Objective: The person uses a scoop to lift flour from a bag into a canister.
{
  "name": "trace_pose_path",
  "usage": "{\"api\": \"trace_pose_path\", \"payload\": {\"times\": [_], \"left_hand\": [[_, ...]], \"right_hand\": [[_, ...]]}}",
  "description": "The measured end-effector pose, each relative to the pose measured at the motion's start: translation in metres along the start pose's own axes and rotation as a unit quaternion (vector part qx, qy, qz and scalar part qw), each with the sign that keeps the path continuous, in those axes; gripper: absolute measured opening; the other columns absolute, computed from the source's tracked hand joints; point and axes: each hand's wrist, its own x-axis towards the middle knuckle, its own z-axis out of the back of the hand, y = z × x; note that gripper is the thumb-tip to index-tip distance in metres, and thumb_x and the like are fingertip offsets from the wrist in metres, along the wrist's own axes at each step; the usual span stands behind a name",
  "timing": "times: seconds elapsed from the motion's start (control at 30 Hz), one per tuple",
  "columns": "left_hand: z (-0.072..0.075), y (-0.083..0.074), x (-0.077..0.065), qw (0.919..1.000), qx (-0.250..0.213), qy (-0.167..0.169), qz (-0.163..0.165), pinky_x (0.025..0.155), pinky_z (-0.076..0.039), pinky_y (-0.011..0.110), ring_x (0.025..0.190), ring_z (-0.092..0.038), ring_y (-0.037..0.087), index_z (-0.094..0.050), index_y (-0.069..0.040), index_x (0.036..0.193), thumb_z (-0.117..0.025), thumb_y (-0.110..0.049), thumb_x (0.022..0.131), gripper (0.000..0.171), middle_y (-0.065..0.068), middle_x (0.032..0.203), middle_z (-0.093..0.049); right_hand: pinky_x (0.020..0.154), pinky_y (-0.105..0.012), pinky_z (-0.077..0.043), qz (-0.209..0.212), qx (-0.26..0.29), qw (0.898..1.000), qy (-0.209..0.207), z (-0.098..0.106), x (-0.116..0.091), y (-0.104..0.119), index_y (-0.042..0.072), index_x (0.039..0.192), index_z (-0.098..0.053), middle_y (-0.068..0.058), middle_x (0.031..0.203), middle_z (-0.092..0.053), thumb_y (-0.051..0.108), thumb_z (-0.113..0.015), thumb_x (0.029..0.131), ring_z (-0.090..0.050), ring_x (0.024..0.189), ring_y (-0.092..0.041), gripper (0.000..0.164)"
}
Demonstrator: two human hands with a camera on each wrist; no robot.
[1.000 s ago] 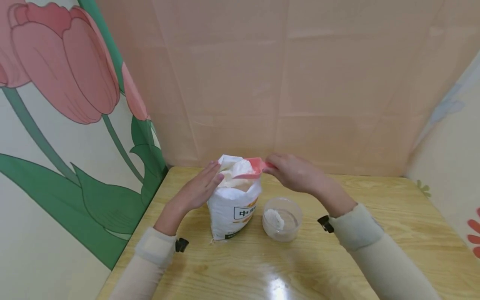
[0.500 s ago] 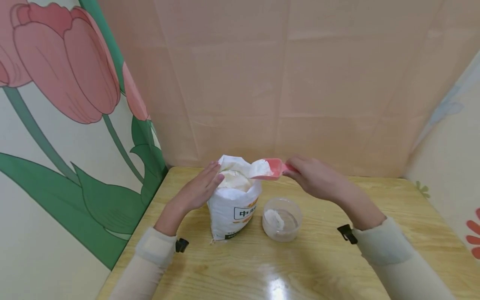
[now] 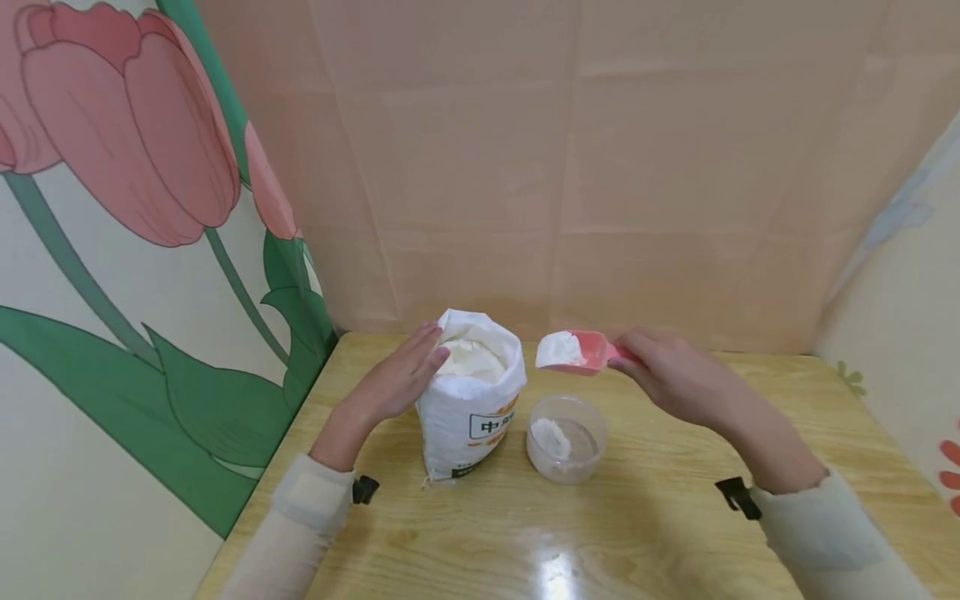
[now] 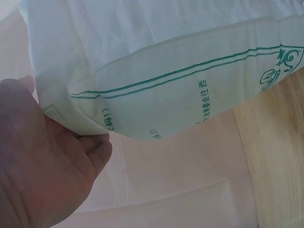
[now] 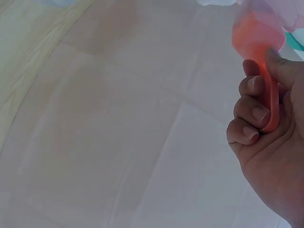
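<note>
A white flour bag (image 3: 468, 425) stands upright on the table with its mouth wide and white flour (image 3: 472, 360) inside. My left hand (image 3: 393, 379) grips its left rim, thumb at the opening; in the left wrist view, the fingers of the left hand (image 4: 52, 161) wrap round the bag's edge (image 4: 142, 76). My right hand (image 3: 675, 379) holds a pink scoop (image 3: 592, 350) by its handle, heaped with white flour. The scoop is in the air, up and behind a clear round bowl (image 3: 566, 471). A small mound of flour (image 3: 551, 437) lies in the bowl's left side.
The wooden table (image 3: 637, 533) meets a pink cloth backdrop (image 3: 570, 167) along its far edge. A wall with painted tulips (image 3: 135, 125) rises on the left, and a pale wall (image 3: 907, 350) on the right.
My right hand has carried the loaded scoop rightward out of the bag's mouth, to above the bowl's far side. The left hand has stayed at the bag's rim.
</note>
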Motion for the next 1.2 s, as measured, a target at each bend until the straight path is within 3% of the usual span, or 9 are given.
{"api": "trace_pose_path", "payload": {"times": [0.2, 0.43, 1.0, 1.2], "left_hand": [[0.002, -0.001, 0.001, 1.0, -0.002, -0.004, -0.006, 0.126, -0.015, 0.045, 0.157, -0.01, 0.022, -0.025, -0.004, 0.16, -0.017, -0.062, 0.106, 0.079, 0.011, 0.168, -0.019], [0.002, -0.001, 0.001, 1.0, -0.001, 0.001, -0.001, 0.126, -0.014, 0.044, 0.157, -0.009, 0.021, -0.024, -0.005, 0.16, -0.016, -0.062, 0.106, 0.08, 0.009, 0.169, -0.017], [0.003, -0.001, 0.0, 0.9999, 0.003, 0.003, 0.01, 0.126, -0.013, 0.043, 0.157, -0.007, 0.019, -0.022, -0.007, 0.161, -0.015, -0.064, 0.105, 0.08, 0.008, 0.169, -0.016], [0.004, -0.003, -0.002, 1.0, 0.005, 0.001, 0.008, 0.126, -0.014, 0.044, 0.157, -0.008, 0.021, -0.023, -0.005, 0.161, -0.015, -0.062, 0.106, 0.079, 0.009, 0.169, -0.017]], "right_hand": [[0.061, -0.026, -0.044, -0.02, -0.02, 1.0, 0.011, -0.003, -0.016, -0.009, 0.015, 0.095, -0.062, 0.01, 0.078, -0.051, 0.016, -0.071, 0.096, -0.046, 0.066, -0.005, 0.009], [0.064, -0.031, -0.05, -0.071, -0.009, 0.996, 0.051, -0.011, -0.03, -0.016, 0.01, 0.099, -0.067, 0.007, 0.082, -0.06, 0.024, -0.067, 0.099, -0.052, 0.07, -0.007, 0.013], [0.061, -0.024, -0.044, -0.054, 0.004, 0.996, 0.076, -0.038, -0.05, -0.026, 0.017, 0.094, -0.064, 0.014, 0.078, -0.053, 0.019, -0.071, 0.096, -0.046, 0.068, -0.001, 0.008], [0.06, -0.024, -0.043, -0.065, 0.015, 0.991, 0.114, -0.045, -0.052, -0.029, 0.018, 0.094, -0.065, 0.014, 0.078, -0.052, 0.024, -0.065, 0.1, -0.045, 0.067, -0.001, 0.009]]}}
